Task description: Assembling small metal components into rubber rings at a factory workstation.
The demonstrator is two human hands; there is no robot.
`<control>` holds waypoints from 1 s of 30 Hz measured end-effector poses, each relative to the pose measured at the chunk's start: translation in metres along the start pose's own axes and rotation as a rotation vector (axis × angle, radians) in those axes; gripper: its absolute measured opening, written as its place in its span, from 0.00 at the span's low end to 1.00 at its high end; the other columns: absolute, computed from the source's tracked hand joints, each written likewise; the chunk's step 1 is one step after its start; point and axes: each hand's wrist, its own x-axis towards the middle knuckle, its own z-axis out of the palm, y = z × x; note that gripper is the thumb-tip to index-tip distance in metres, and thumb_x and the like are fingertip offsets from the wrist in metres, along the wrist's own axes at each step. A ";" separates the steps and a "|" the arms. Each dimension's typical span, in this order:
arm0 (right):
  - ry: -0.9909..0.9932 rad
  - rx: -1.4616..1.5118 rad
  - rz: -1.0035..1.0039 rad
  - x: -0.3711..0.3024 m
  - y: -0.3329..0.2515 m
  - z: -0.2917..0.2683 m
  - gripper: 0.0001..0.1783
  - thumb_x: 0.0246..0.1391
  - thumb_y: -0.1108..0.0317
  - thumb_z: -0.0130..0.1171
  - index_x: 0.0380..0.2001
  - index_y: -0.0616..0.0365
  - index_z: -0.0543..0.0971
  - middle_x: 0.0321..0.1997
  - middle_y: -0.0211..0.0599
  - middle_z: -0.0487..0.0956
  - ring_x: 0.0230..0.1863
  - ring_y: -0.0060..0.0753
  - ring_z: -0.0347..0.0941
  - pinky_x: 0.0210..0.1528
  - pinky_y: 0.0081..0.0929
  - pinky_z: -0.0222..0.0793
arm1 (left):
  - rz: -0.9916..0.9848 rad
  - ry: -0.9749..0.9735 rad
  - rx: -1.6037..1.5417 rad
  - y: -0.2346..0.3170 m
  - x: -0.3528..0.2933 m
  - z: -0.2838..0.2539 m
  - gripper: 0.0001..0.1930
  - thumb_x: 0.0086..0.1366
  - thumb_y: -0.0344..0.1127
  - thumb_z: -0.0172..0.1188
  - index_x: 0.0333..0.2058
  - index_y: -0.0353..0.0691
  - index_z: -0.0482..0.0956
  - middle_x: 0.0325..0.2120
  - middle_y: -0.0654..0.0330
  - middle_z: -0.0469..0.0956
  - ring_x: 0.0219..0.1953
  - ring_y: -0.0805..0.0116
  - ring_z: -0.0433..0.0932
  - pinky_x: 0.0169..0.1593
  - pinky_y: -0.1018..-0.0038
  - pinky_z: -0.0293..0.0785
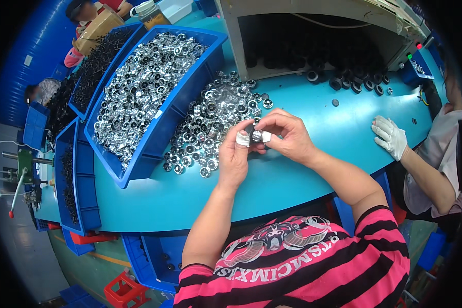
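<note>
- Blue bin (156, 137), upper left; loose parts (210, 105) heaped beside it.
- Your left hand (234, 158) and right hand (292, 137) pinch a silvery part (257, 136), frame centre.
- I can't tell its direction or long axis.

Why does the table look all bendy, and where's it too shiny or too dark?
Head view: the fisheye lens bows the table; head view: pale glare on its right end, glints on the silver parts; head view: black corners, and the cabinet is dark inside.
</note>
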 end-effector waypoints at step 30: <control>-0.025 0.177 0.146 0.002 -0.010 -0.014 0.19 0.58 0.76 0.67 0.53 0.59 0.82 0.42 0.33 0.81 0.43 0.22 0.81 0.43 0.22 0.78 | 0.075 0.017 -0.079 0.000 0.001 0.003 0.16 0.76 0.39 0.57 0.56 0.40 0.71 0.39 0.60 0.77 0.32 0.76 0.76 0.32 0.78 0.76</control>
